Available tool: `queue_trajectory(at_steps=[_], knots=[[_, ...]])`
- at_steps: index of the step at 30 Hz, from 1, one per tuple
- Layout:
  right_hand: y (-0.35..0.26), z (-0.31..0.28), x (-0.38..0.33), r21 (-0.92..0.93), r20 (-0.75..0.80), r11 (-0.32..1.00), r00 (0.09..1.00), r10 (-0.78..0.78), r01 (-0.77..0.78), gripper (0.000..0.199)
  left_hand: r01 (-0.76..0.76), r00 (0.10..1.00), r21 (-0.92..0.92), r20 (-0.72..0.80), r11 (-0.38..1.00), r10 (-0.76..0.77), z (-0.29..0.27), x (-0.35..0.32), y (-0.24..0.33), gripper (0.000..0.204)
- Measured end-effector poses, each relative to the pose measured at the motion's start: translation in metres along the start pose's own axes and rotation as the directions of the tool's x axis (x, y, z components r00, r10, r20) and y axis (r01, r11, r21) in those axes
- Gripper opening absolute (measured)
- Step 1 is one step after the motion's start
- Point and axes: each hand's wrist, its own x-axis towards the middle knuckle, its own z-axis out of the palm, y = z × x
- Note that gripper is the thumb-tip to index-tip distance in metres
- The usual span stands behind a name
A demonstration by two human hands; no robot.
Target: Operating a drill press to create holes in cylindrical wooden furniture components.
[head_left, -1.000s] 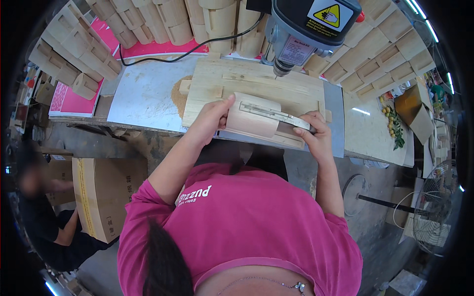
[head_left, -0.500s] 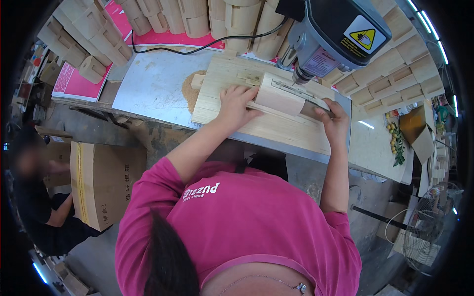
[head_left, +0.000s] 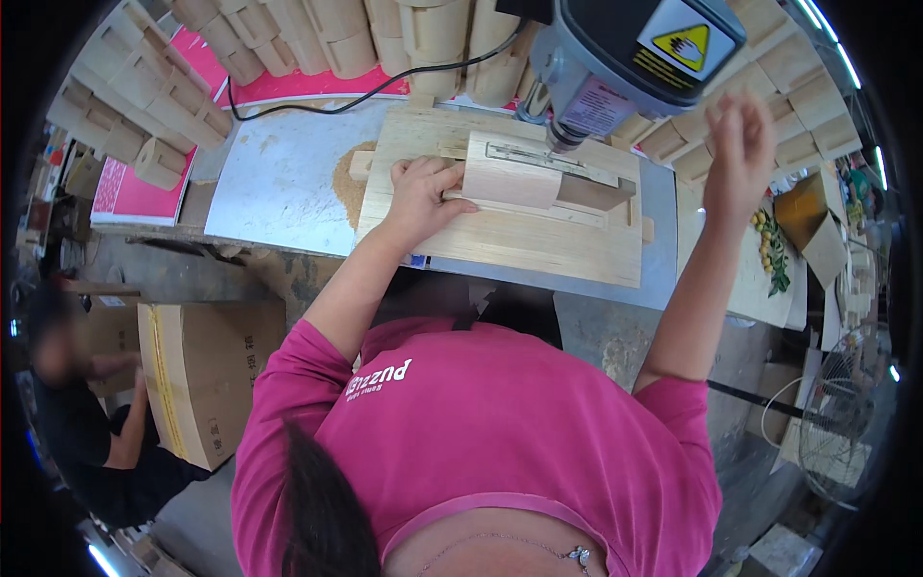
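Note:
A pale wooden block with a rounded side point(head_left: 512, 179) lies in a jig on a flat wooden board point(head_left: 461, 240). Along its top runs a slotted metal strip point(head_left: 538, 162), and a grey flat-sided piece point(head_left: 596, 192) extends from its right end. My left hand point(head_left: 421, 197) has its fingers curled against the block's left end, thumb at the lower edge. Above the block hangs the chuck point(head_left: 565, 137) of a grey drill press point(head_left: 625, 67); any bit is hard to make out. My right hand point(head_left: 740, 144) is raised off the work beside the drill head, fingers loosely apart and slightly blurred.
Rows of hollowed wooden pieces point(head_left: 336, 38) stand along the back, and more point(head_left: 798, 106) at the right. A black cable point(head_left: 375, 94) crosses the bench. Sawdust point(head_left: 346, 188) lies left of the board. A person sits beside a cardboard box point(head_left: 207, 375); a fan point(head_left: 841, 413) stands right.
My right hand has let go of the right end of the work and risen to the right of the drill head. My left hand stays at the block's left end. The whole view has shifted slightly.

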Motion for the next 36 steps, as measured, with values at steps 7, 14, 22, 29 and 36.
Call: queue_trajectory(at_steps=[7, 14, 22, 29, 36], knots=[[-0.044, 0.044, 0.061, -0.297, 0.079, 0.955, 0.997, -0.006, 0.029, 0.028, -0.041, 0.999, 0.025, -0.009, 0.999, 0.041, 0.0, 0.001, 0.0, 0.049], [-0.074, 0.022, 0.024, -0.528, 0.055, 0.848, 0.998, -0.01, 0.037, 0.022, -0.028, 0.999, 0.033, 0.041, 0.999, 0.027, 0.0, 0.004, 0.003, 0.048], [-0.074, 0.025, -0.06, -0.474, 0.107, 0.872, 0.991, -0.086, 0.127, 0.009, -0.047, 0.999, 0.026, 0.005, 0.999, 0.047, 0.0, 0.0, 0.002, 0.048], [-0.007, 0.027, -0.104, -0.331, 0.086, 0.903, 0.962, -0.26, 0.274, 0.007, -0.05, 0.999, 0.016, 0.008, 0.999, 0.05, -0.001, 0.006, 0.006, 0.046], [0.016, 0.038, -0.109, -0.397, 0.146, 0.87, 0.956, -0.253, 0.291, 0.006, -0.039, 0.998, 0.065, -0.04, 0.997, 0.042, 0.003, -0.002, -0.006, 0.042]])
